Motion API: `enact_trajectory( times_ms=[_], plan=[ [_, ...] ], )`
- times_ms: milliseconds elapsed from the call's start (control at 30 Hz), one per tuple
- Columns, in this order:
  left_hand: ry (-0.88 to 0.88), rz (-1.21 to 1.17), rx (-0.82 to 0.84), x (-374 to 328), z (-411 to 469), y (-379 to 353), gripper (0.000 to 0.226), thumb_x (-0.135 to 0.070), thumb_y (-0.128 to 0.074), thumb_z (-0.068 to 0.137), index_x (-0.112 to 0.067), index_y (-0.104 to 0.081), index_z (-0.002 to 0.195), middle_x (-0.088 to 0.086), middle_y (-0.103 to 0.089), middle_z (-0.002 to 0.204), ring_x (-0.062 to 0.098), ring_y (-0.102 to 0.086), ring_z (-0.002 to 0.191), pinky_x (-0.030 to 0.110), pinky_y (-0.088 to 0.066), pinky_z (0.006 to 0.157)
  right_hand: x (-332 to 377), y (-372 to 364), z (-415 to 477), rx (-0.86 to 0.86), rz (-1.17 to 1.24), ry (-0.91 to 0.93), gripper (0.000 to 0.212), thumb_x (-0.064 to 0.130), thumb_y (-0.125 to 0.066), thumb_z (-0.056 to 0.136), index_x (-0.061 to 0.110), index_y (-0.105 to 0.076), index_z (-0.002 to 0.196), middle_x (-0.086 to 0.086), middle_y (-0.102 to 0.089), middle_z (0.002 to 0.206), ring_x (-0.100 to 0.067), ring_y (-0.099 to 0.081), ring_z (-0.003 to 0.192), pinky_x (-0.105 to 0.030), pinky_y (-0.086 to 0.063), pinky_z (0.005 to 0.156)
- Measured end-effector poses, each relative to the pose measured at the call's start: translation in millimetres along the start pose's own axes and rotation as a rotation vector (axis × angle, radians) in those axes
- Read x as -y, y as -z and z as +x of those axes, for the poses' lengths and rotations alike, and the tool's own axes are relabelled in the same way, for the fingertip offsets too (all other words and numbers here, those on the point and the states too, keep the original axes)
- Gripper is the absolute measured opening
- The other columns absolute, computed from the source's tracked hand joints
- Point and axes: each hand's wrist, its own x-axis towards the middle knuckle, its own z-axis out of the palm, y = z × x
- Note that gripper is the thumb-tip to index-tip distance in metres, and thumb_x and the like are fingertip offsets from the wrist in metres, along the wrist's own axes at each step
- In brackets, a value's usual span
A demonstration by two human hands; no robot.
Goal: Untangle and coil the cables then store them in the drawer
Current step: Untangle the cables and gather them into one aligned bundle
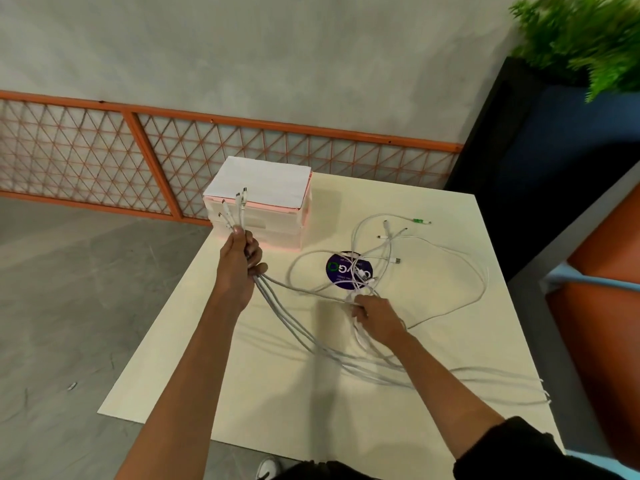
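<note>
Several white cables (446, 261) lie tangled on a cream table (263, 382). My left hand (239, 268) grips a bundle of cable ends; their plugs (235, 206) stick up above my fist, in front of the drawer unit. The gripped cables run down and to the right across the table. My right hand (377, 318) holds a bunch of cable strands near the table's middle, just below a round purple sticker (346, 271). A white and pink drawer unit (263, 209) stands at the table's far left, its drawers closed.
One cable end with a green plug (417, 221) lies at the far side. A dark planter (540, 161) with a green plant (588, 36) stands beyond the table's right corner. An orange lattice fence (138, 150) runs along the wall. Orange seats (602, 306) flank the right.
</note>
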Motion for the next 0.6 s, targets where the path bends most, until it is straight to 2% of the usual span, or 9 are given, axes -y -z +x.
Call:
enact_trajectory(
  times_ms=[67, 133, 200, 300, 433, 533, 600],
  plan=[
    [0.003, -0.017, -0.015, -2, 2, 7, 0.041, -0.036, -0.029, 0.104, -0.017, -0.041, 0.071, -0.01, -0.033, 0.051, 0.003, -0.024, 0.039, 0.015, -0.019, 0.038, -19, 10, 3, -0.04, -0.128, -0.083, 0.019, 0.018, -0.041, 0.095, 0.025, -0.053, 0.081, -0.001, -0.069, 0.097, -0.021, -0.061, 0.098, -0.031, -0.031, 0.092],
    [0.006, -0.019, -0.022, -2, 2, 9, 0.041, -0.036, -0.029, 0.104, -0.017, -0.041, 0.07, -0.01, -0.033, 0.051, 0.003, -0.025, 0.039, 0.016, -0.019, 0.038, -36, 20, 7, -0.123, -0.162, -0.126, 0.019, 0.015, -0.041, 0.096, 0.024, -0.055, 0.086, 0.0, -0.068, 0.1, -0.021, -0.058, 0.103, -0.032, -0.026, 0.094],
    [0.008, 0.002, -0.032, 0, -1, 7, 0.042, -0.036, -0.03, 0.104, -0.016, -0.041, 0.069, -0.01, -0.032, 0.05, 0.003, -0.025, 0.038, 0.016, -0.019, 0.038, -45, 32, 14, -0.242, -0.172, -0.156, 0.018, 0.007, -0.045, 0.092, 0.016, -0.06, 0.093, -0.002, -0.067, 0.099, -0.023, -0.057, 0.104, -0.033, -0.028, 0.092],
    [0.0, 0.003, -0.052, 0, -3, 5, 0.041, -0.035, -0.03, 0.104, -0.016, -0.041, 0.069, -0.01, -0.032, 0.049, 0.003, -0.025, 0.038, 0.016, -0.019, 0.037, -48, 52, 29, -0.381, -0.12, -0.199, 0.027, -0.01, -0.045, 0.08, 0.008, -0.062, 0.091, -0.009, -0.066, 0.094, -0.031, -0.057, 0.098, -0.036, -0.036, 0.082],
    [-0.004, -0.021, -0.096, -2, 3, 15, 0.041, -0.035, -0.029, 0.105, -0.017, -0.04, 0.069, -0.01, -0.032, 0.05, 0.003, -0.024, 0.038, 0.015, -0.018, 0.037, -54, 81, 44, -0.468, 0.008, -0.184, 0.035, -0.019, -0.04, 0.073, 0.003, -0.063, 0.087, -0.015, -0.066, 0.091, -0.036, -0.059, 0.09, -0.039, -0.045, 0.075],
    [-0.017, -0.021, -0.166, -5, 8, 30, 0.042, -0.035, -0.028, 0.105, -0.018, -0.039, 0.069, -0.012, -0.031, 0.047, 0.002, -0.024, 0.036, 0.015, -0.018, 0.035, -64, 102, 47, -0.536, 0.148, -0.248, 0.041, -0.022, -0.038, 0.069, 0.004, -0.065, 0.087, -0.012, -0.067, 0.09, -0.03, -0.062, 0.088, -0.033, -0.048, 0.071],
    [-0.029, -0.037, -0.206, -9, 10, 41, 0.042, -0.035, -0.027, 0.105, -0.018, -0.038, 0.068, -0.012, -0.031, 0.046, 0.002, -0.023, 0.036, 0.015, -0.018, 0.035, -73, 113, 49, -0.509, 0.159, -0.275, 0.037, -0.022, -0.043, 0.074, 0.001, -0.067, 0.09, -0.014, -0.07, 0.093, -0.025, -0.064, 0.089, -0.022, -0.044, 0.071]
  ],
)
